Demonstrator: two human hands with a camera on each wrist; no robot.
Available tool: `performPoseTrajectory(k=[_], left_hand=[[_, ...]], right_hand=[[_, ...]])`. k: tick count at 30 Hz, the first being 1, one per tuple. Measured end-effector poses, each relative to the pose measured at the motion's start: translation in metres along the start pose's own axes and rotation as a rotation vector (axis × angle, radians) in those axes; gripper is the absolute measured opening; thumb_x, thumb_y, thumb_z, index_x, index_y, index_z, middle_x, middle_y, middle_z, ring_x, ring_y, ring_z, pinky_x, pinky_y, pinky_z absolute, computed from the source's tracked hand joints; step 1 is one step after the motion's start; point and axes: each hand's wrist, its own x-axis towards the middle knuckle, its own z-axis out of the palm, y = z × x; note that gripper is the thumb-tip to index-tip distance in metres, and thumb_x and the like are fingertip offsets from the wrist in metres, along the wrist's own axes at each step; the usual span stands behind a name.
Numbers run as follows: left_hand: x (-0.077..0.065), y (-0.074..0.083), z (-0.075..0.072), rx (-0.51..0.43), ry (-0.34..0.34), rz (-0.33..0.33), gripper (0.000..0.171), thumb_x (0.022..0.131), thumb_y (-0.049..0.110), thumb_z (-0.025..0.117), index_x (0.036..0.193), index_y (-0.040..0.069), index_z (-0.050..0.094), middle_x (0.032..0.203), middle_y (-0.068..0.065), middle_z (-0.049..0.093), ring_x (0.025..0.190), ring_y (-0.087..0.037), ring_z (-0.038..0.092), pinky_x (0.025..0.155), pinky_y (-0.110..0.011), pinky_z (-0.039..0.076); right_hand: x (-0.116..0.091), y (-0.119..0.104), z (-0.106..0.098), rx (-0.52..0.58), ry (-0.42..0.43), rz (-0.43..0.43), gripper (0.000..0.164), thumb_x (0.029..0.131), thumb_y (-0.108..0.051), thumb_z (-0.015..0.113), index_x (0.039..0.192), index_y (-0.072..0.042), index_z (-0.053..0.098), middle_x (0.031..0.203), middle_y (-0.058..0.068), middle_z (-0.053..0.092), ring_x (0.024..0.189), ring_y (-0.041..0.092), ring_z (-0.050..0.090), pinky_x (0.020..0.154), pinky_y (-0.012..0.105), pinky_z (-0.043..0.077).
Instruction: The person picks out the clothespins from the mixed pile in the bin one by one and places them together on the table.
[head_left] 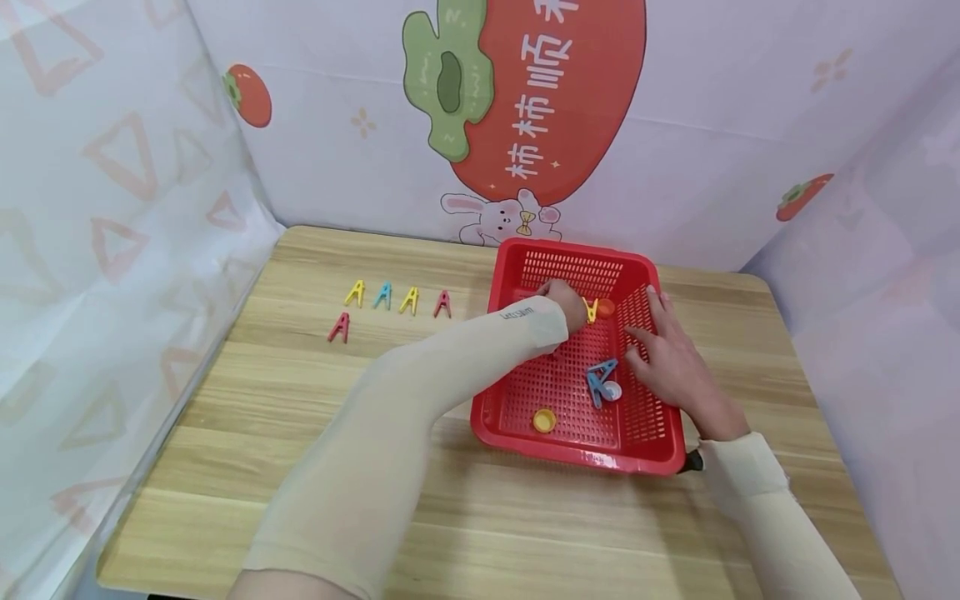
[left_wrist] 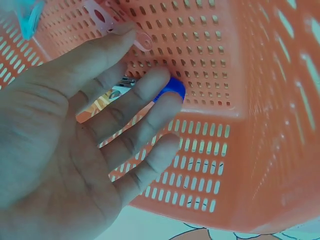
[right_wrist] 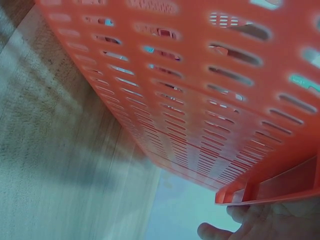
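My left hand (head_left: 566, 307) reaches into the red basket (head_left: 577, 457), its fingers loosely extended in the left wrist view. There, a pink clothespin (left_wrist: 102, 16) lies behind the thumb and a blue cap (left_wrist: 172, 89) shows past the fingertips. My right hand (head_left: 671, 367) rests over the basket's right rim, with some fingers spread inside the wall. Inside the basket are a yellow clothespin (head_left: 592, 312), blue clothespins (head_left: 596, 390), an orange cap (head_left: 606, 308), a white cap (head_left: 612, 390) and a yellow cap (head_left: 543, 420).
Left of the basket, a yellow clothespin (head_left: 356, 292), a blue clothespin (head_left: 383, 294), another yellow clothespin (head_left: 409, 300) and a red clothespin (head_left: 442, 303) form a row on the wooden table (head_left: 285, 400). Another red clothespin (head_left: 339, 327) lies nearer. Printed cloth (head_left: 322, 167) hangs around the table.
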Motion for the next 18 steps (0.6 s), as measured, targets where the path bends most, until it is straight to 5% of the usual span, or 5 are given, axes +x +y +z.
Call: performPoseTrajectory(k=[5, 13, 18], left_hand=[[0.002, 0.003, -0.002, -0.034, 0.012, 0.036, 0.026, 0.114, 0.026, 0.051, 0.134, 0.023, 0.069, 0.118, 0.006, 0.067, 0.075, -0.010, 0.046, 0.070, -0.023, 0.046], [-0.019, 0.002, 0.000, -0.032, 0.145, 0.090, 0.032, 0.114, 0.017, 0.052, 0.141, 0.019, 0.068, 0.135, 0.001, 0.072, 0.106, -0.008, 0.063, 0.100, -0.025, 0.057], [-0.022, 0.001, 0.002, -0.047, 0.162, 0.097, 0.034, 0.113, 0.019, 0.054, 0.145, 0.017, 0.066, 0.136, 0.000, 0.072, 0.116, -0.010, 0.066, 0.105, -0.028, 0.055]], right_hand=[[0.001, 0.000, 0.000, 0.003, -0.013, 0.003, 0.050, 0.103, -0.016, 0.063, 0.146, 0.010, 0.062, 0.183, 0.019, -0.007, 0.168, 0.050, -0.004, 0.122, 0.078, 0.024], [0.001, 0.002, 0.000, 0.005, -0.011, 0.004, 0.051, 0.103, -0.017, 0.064, 0.146, 0.010, 0.062, 0.184, 0.017, -0.008, 0.169, 0.046, -0.008, 0.123, 0.077, 0.023], [0.000, 0.002, 0.002, 0.005, -0.003, 0.000, 0.052, 0.102, -0.017, 0.064, 0.146, 0.010, 0.062, 0.184, 0.016, -0.008, 0.169, 0.046, -0.009, 0.122, 0.077, 0.024]])
